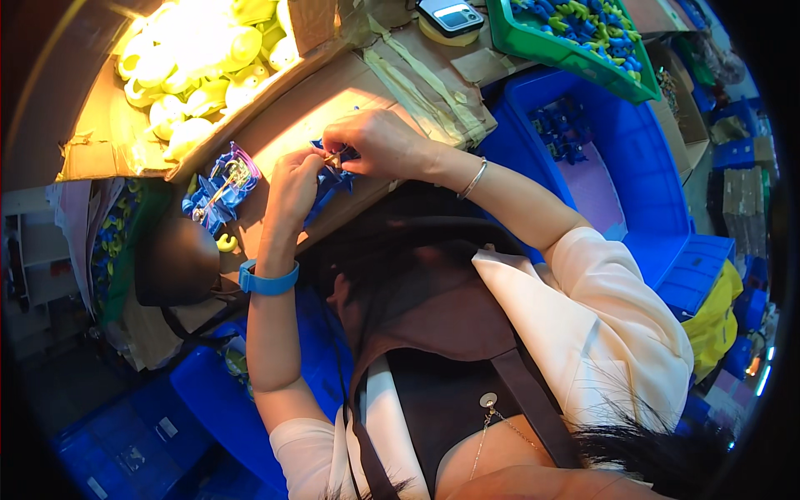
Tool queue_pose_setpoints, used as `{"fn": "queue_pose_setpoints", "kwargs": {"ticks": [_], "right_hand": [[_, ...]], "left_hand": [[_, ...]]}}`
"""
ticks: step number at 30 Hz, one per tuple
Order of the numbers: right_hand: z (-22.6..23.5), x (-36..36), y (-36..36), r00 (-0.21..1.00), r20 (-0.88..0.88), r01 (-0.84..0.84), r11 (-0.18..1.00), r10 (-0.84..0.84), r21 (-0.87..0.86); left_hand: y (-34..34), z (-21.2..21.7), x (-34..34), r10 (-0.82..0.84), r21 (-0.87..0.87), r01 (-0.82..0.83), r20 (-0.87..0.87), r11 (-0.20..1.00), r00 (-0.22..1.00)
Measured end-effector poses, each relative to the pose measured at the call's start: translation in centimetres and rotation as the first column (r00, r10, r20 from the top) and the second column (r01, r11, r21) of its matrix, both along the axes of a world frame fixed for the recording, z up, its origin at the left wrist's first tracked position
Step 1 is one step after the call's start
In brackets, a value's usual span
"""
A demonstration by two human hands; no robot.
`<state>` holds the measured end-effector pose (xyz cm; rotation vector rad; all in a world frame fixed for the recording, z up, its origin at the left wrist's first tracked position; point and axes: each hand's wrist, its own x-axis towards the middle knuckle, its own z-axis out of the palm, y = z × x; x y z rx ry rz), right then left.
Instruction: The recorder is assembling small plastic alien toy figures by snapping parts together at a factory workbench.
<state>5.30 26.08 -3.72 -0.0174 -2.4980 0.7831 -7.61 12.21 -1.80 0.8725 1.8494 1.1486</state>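
My left hand (293, 185) and my right hand (377, 144) meet over the cardboard-topped bench, fingertips pinched together. Between them is a small blue plastic part (335, 177), mostly hidden by the fingers; a tiny pale piece shows at the pinch, too small to name. More blue plastic lies below the hands at the bench's near edge. To the left of my left hand sits a pile of blue plastic parts with thin wires (222, 190). A curved yellow-green piece (226, 243) lies just below that pile.
A cardboard box (87, 158) of yellow plastic pieces stands at the far left under bright light. At the far right are a green tray (575, 60) of blue and yellow-green pieces, a phone (450, 15), and a large blue bin (646, 179). A dark rounded object (177, 260) stands at left.
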Motion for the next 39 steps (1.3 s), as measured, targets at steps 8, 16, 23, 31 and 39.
{"fn": "queue_pose_setpoints", "kwargs": {"ticks": [8, 16, 23, 31, 39], "right_hand": [[-0.6, 0.5, 1.3, 0.997, -0.022, -0.081, 0.941, 0.078, -0.329], [-0.5, 0.3, 1.1, 0.996, 0.059, -0.03, 0.847, 0.072, -0.53], [4.5, 5.4, 7.2, 0.894, -0.25, 0.339, 0.926, -0.373, -0.168], [2.7, 16.3, 33.2, 0.357, 0.267, 0.653, 0.443, -0.895, 0.614], [4.8, 15.2, 30.0, 0.248, 0.119, 0.745, 0.268, -0.961, 0.611]], "left_hand": [[-0.2, -0.6, 0.7, -0.008, 0.098, 0.043, -0.336, 0.994, 0.942], [0.3, -1.2, 0.8, 0.082, 0.114, -0.048, -0.314, 0.992, 0.946], [0.1, 0.1, 3.0, 0.121, 0.168, -0.031, -0.559, 0.985, 0.82], [0.3, -0.4, 2.2, -0.033, 0.066, 0.106, -0.682, 0.992, 0.731], [0.4, -0.3, 0.8, -0.174, 0.038, 0.386, -0.848, 0.922, 0.501]]}}
